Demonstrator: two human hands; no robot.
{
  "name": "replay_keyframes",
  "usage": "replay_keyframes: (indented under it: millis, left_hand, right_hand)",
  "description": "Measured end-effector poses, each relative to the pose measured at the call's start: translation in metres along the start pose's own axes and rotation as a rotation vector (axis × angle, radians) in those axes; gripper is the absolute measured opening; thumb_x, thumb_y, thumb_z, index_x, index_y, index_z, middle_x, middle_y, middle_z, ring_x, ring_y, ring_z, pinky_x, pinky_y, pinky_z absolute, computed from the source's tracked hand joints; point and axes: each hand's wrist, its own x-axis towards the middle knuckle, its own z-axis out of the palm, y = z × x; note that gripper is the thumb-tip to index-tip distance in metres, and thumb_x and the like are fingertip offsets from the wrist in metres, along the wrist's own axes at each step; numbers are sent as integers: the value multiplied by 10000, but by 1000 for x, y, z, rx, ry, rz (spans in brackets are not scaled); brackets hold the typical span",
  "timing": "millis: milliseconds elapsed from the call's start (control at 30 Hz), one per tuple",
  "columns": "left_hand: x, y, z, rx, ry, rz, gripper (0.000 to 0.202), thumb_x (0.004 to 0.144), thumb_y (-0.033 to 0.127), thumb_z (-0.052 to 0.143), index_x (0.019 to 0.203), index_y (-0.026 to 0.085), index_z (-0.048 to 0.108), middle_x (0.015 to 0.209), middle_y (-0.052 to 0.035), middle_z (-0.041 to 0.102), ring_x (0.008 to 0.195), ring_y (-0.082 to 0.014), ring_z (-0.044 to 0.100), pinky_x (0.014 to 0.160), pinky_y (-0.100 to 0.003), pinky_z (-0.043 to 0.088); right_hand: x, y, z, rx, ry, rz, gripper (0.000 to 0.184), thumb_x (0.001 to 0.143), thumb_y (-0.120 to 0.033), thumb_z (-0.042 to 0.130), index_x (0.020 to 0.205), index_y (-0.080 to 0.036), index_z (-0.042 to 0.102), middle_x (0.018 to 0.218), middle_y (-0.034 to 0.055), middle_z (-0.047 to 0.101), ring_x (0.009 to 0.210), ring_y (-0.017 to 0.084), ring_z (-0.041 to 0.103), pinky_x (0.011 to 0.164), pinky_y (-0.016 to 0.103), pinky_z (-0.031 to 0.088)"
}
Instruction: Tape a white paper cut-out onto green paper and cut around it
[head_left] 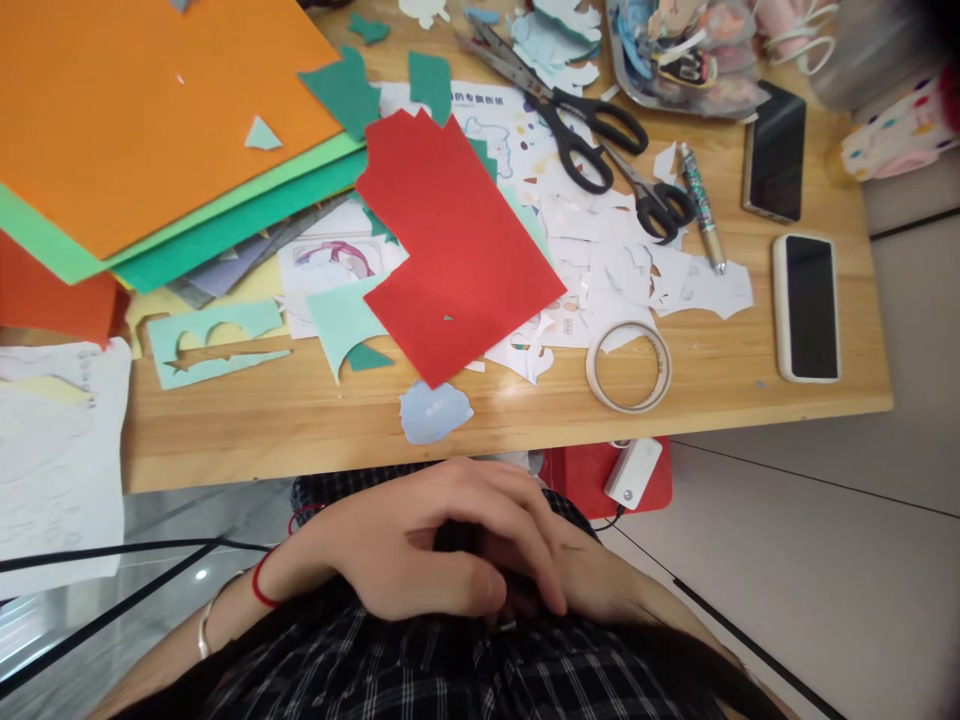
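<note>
Over the plaid-clad lap (360,670), my left hand (442,535) lies across my right hand (589,575). Its fingers are loosely bent, the thumb stands apart from them, and no object shows in it. The right hand's fingers are mostly hidden under the left, so what they do cannot be made out. Nearest on the table edge is a light blue cut-out (435,411). Just beyond it lies a red sheet (457,240) with a jagged cut edge. Pale green offcuts (217,335) are to its left.
Stacked coloured sheets (187,110) fill the left. Large scissors (559,105), smaller scissors (660,205), a pen (701,205) and a tape roll (592,370) lie among paper scraps. Two phones (810,310) are at the right, below a filled tray (626,75). A white device (634,470) sits under the edge.
</note>
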Motion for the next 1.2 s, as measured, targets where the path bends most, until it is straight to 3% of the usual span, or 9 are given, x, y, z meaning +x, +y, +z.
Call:
replay_keyframes:
  millis: [167,333,467,633,767,833,933,1033,1200]
  left_hand:
    - [-10,1,2,114,48,-27,96,717,197,701,777,123,703,792,-59,616,812,-168,577,834,-296,466]
    - [-7,-3,0,201,29,-60,119,654,186,778,713,108,710,711,-36,607,684,-127,573,677,-237,473]
    - [-9,5,-7,240,-35,-104,56,750,150,691,760,100,715,715,-61,657,676,-134,605,651,-233,481]
    - [-16,14,-9,284,-62,-197,65,794,144,640,817,95,676,779,-68,701,712,-138,611,680,-235,475]
    - [-21,17,-10,358,-93,-251,79,812,182,604,796,108,629,741,-37,649,652,-121,565,610,-221,445]
    - [-23,20,-13,403,-79,-266,80,821,199,579,787,130,601,711,-7,602,621,-106,527,574,-206,416]
    - [-24,27,-17,471,14,-296,102,866,222,517,796,158,553,699,27,548,607,-84,480,543,-184,370]
    - [-21,31,-23,544,202,-344,171,910,283,457,802,169,524,711,31,530,614,-84,459,544,-191,349]
    - [-11,19,-36,505,553,-335,226,906,349,454,828,158,544,670,33,495,576,-89,418,512,-201,334]
  right_hand:
    - [0,-5,1,404,-48,306,273,722,-393,582,614,-143,562,541,-17,495,524,93,435,449,198,339]
    - [-1,-7,-1,508,-113,325,317,726,-404,595,570,-133,545,537,-25,472,497,66,377,470,203,282]
    - [-4,-11,-5,472,-115,200,257,807,-302,507,630,-132,582,606,-14,521,541,68,435,496,186,322]
    - [-3,-11,-10,424,-135,-70,409,912,-355,363,707,-120,628,681,22,567,578,85,458,530,205,363]
    - [3,-13,-16,350,-174,-220,400,877,-440,462,728,-104,620,767,59,590,699,125,528,646,257,423]
    - [7,-16,-24,316,-211,-234,339,810,-436,571,748,-106,614,763,42,577,671,112,511,605,236,417]
    - [15,-28,-42,104,-235,-214,239,764,-354,657,807,-123,615,735,3,549,610,83,460,542,206,378]
    - [27,-44,-65,-154,-40,-311,112,832,-248,595,813,-139,606,755,3,557,688,93,490,630,227,393]
    - [50,-50,-79,-80,152,-304,140,867,-295,555,840,-158,567,664,-36,470,577,69,405,513,203,327]
